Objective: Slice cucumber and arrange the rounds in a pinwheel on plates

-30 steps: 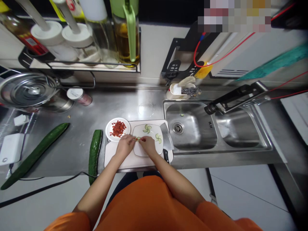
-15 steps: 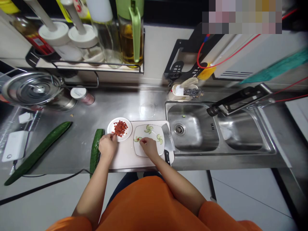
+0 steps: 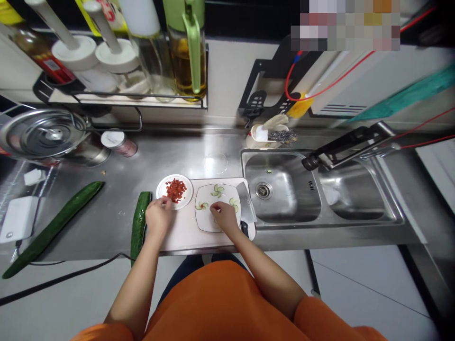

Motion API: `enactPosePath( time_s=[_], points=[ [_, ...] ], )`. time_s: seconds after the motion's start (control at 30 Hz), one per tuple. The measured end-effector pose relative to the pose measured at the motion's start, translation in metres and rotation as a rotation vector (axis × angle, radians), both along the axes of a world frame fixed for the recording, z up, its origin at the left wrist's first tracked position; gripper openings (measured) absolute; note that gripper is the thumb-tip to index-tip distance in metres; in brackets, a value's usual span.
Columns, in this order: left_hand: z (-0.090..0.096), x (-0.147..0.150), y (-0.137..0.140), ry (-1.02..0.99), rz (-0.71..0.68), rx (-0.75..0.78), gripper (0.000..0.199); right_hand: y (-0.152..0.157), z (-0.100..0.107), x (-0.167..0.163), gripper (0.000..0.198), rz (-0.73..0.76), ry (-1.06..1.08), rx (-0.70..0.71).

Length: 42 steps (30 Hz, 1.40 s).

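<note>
Toward the lower left of the frame, a long cucumber [image 3: 53, 229] lay slantwise on the steel table [image 3: 113, 213] — presumably set well aside to leave working room. Farther right, a shorter cucumber [image 3: 138, 222] lay just beside the cutting board [image 3: 181, 232], its near end reaching the table's front edge.

Left of the frame's centre, the left hand [image 3: 159, 218] hovered by the lower rim of a round white plate [image 3: 161, 189], its fingers drawn together near the heaped red pieces [image 3: 176, 191]; whether they grasped one could not be told. That plate covered the board's upper left corner, probably to keep its contents within this hand's reach.

Around mid-frame, a squarish plate [image 3: 204, 222] sat on the board, its whorls of cucumber slices [image 3: 217, 190] spaced apart, seemingly so that none crowded another; the left whorl [image 3: 201, 207] bore a red piece at its centre. Over this plate the right hand [image 3: 225, 218] bent its fingers into a pinch — what they held, if anything, could not be made out. A cleaver [image 3: 247, 201] lay along the board's right side, perhaps to stay out of the way, beside the sink [image 3: 287, 206].
</note>
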<state>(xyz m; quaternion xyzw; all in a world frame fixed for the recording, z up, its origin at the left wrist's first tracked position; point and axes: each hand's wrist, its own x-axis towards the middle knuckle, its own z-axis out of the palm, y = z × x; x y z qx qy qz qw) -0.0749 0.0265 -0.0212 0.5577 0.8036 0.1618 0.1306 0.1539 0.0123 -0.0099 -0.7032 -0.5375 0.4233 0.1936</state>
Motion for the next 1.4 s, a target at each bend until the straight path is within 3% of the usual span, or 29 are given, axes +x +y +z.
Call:
enactPosePath(
  time_s=[0.17,0.3,0.4,0.7,1.4],
  points=[
    [0.006,0.048,0.015,-0.278,-0.298,0.080,0.017,0.014,-0.001,0.026,0.018,-0.031,-0.110,0.101],
    [0.002,0.089,0.038,-0.347,-0.523,0.036,0.018,0.031,-0.002,0.041,0.021,-0.030,-0.176,0.141],
    [-0.005,0.107,0.051,-0.333,-0.596,-0.030,0.016,0.042,-0.004,0.044,0.020,-0.002,-0.204,0.162],
    [-0.022,0.117,0.057,-0.296,-0.625,-0.085,0.016,0.056,-0.016,0.039,0.017,0.102,-0.225,0.090],
    [-0.021,0.121,0.058,-0.287,-0.619,-0.112,0.018,0.061,-0.026,0.034,0.019,0.162,-0.317,0.118]
  ],
)
